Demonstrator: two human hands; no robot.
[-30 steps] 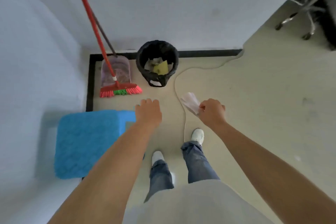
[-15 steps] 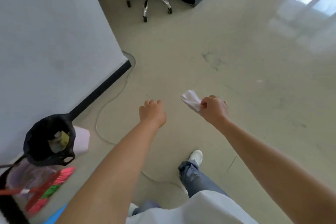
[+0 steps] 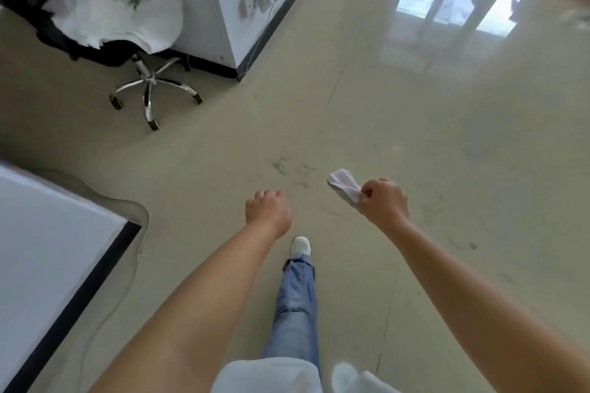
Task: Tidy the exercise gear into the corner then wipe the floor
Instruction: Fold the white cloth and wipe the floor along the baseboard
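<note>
right hand point(image 3: 384, 201) grips a white cloth point(image 3: 344, 183) above the floor point(image 3: 447, 137). left hand point(image 3: 268, 209) curled in a fist, holding nothing. office chair point(image 3: 95, 19) far left.

The beige floor point(image 3: 223, 169) looked smooth and faintly glossy, mirroring window light at upper right, with dull grey smudges point(image 3: 292, 169) in its sheen. The right hand point(image 3: 384, 201) pinched a crumpled white wipe point(image 3: 343, 183) of thin soft tissue or cloth. The black office chair point(image 3: 105, 48) had a shiny chromed metal star base point(image 3: 153, 86) and carried rumpled white fabric point(image 3: 118, 6). The blue jeans leg point(image 3: 298, 303) was matt denim; the white walls point(image 3: 48, 249) were matt, edged with black skirting point(image 3: 79, 293).
</note>
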